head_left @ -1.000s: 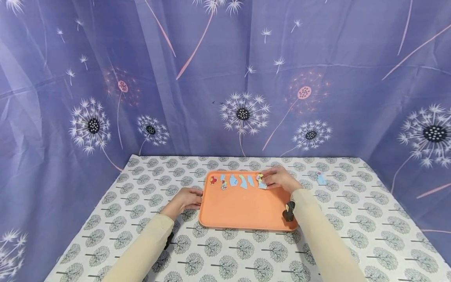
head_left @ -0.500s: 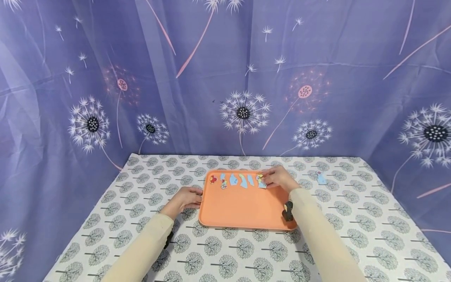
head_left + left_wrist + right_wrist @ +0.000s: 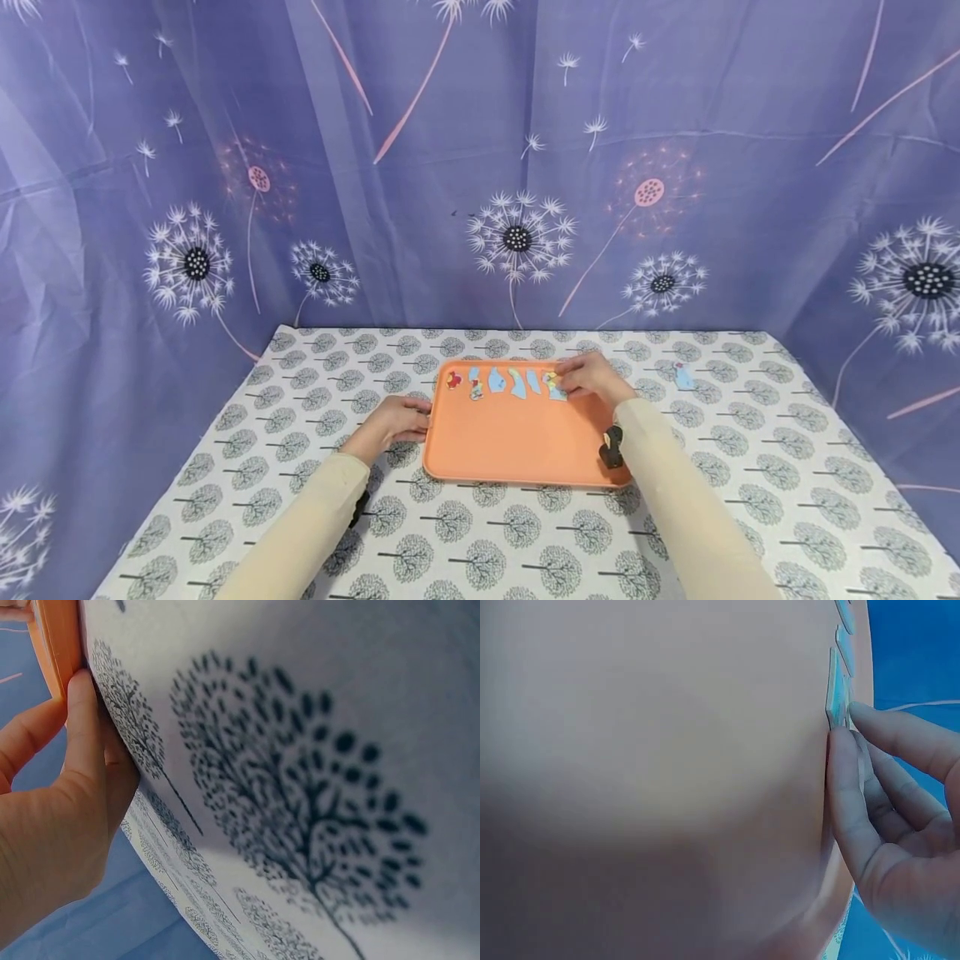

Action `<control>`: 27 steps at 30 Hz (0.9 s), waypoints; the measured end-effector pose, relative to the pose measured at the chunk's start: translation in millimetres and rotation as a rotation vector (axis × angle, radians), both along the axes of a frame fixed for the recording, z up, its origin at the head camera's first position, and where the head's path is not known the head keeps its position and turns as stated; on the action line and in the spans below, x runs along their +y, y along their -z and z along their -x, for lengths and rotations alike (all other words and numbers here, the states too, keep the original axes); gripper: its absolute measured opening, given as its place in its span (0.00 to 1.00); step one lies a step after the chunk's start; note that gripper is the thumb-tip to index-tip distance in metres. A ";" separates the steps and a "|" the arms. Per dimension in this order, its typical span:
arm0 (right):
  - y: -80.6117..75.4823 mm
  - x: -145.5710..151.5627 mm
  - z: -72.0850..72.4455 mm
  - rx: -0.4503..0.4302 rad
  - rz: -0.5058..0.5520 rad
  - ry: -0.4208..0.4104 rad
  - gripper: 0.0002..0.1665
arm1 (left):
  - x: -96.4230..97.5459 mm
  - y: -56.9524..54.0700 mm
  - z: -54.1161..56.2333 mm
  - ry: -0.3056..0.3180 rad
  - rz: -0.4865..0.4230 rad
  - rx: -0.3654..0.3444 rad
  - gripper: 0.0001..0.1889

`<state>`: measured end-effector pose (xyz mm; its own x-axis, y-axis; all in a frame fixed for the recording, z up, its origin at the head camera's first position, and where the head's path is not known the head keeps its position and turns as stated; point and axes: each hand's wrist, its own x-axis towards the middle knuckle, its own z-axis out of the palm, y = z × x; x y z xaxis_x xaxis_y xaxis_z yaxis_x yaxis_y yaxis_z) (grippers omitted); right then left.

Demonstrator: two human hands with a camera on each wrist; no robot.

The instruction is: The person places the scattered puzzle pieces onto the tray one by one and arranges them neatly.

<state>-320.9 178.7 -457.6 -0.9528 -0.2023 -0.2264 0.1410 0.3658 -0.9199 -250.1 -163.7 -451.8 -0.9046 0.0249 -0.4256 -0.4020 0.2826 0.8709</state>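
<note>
An orange tray (image 3: 525,442) lies on the table, with several flat jigsaw puzzle pieces in a row along its far side. My right hand (image 3: 596,379) pinches the puzzle piece (image 3: 557,392) at the right end of that row, light blue with yellow on it. In the right wrist view, thumb and fingertips meet at the edge of this piece (image 3: 836,690), close over the tray. My left hand (image 3: 396,421) holds the tray's left rim. The left wrist view shows its thumb and forefinger against the orange rim (image 3: 64,652).
A single light blue puzzle piece (image 3: 684,377) lies on the tree-print tablecloth (image 3: 750,450), right of the tray. At the row's left end sits a small red piece (image 3: 453,380). A purple dandelion curtain (image 3: 420,208) hangs behind the table.
The right hand tilts slightly at the end piece, and a little more of its yellow print shows. The left hand stays at the tray rim.
</note>
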 end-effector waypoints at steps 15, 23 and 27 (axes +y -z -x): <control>-9.2 31.5 -1.4 0.077 0.082 0.002 0.25 | 1.1 1.3 0.3 -0.004 0.016 0.005 0.22; -13.2 66.2 -8.9 0.154 0.010 0.097 0.26 | 0.5 0.7 -0.1 -0.005 0.014 0.006 0.22; -12.8 88.8 -13.8 0.157 -0.026 0.129 0.28 | 0.5 0.5 -0.5 -0.007 0.007 0.005 0.22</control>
